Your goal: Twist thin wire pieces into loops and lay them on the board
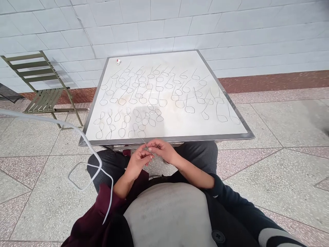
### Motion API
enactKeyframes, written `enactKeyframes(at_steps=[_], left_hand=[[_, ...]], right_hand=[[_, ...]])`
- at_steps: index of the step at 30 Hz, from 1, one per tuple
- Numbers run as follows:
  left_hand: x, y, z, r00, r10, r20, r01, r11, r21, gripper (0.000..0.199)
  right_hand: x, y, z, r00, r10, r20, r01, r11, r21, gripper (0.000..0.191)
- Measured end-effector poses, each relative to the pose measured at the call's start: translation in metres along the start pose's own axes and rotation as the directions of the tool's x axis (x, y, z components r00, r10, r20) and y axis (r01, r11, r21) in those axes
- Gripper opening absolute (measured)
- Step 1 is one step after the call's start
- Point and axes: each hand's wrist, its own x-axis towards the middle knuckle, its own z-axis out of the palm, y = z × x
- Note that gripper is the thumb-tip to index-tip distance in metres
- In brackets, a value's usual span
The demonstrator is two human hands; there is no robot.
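A thin wire [144, 141] is pinched between the nearly closed fingers of the left hand [138, 161] and right hand [164, 151], apparently steadied for bending, just beside the near edge of the table [180, 128].

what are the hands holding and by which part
Both hands, left and right, pinch a thin wire below its straight upper end
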Motion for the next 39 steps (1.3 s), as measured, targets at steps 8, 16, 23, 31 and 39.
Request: enactKeyframes(at_steps=[8, 16, 23, 31, 39], left_hand=[[-0.001, 0.001, 0.003, 0.997, -0.048, 0.068, 0.046, 0.998, 0.033, 0.057], [-0.001, -0.001, 0.002, 0.995, -0.044, 0.093, 0.038, 0.997, 0.064, 0.058], [-0.001, -0.001, 0.0, 0.996, -0.037, 0.079, 0.038, 0.999, -0.013, 0.069], [-0.003, 0.004, 0.002, 0.997, -0.074, 0.019, 0.074, 0.997, -0.008, 0.071], [-0.002, 0.006, 0.003, 0.996, -0.086, -0.005, 0.086, 0.995, -0.043, 0.071]], right_hand=[[0.001, 0.006, 0.001, 0.998, -0.015, -0.055, 0.024, 0.986, 0.166, 0.021], [-0.001, 0.005, -0.001, 0.996, -0.023, -0.086, 0.031, 0.995, 0.093, 0.022], [-0.003, 0.005, -0.005, 0.972, -0.217, -0.093, 0.192, 0.956, -0.22, 0.028], [-0.005, 0.001, -0.021, 0.927, -0.353, 0.124, 0.368, 0.804, -0.468, 0.032], [-0.011, -0.003, -0.023, 0.958, -0.248, 0.143, 0.286, 0.86, -0.423, 0.024]])
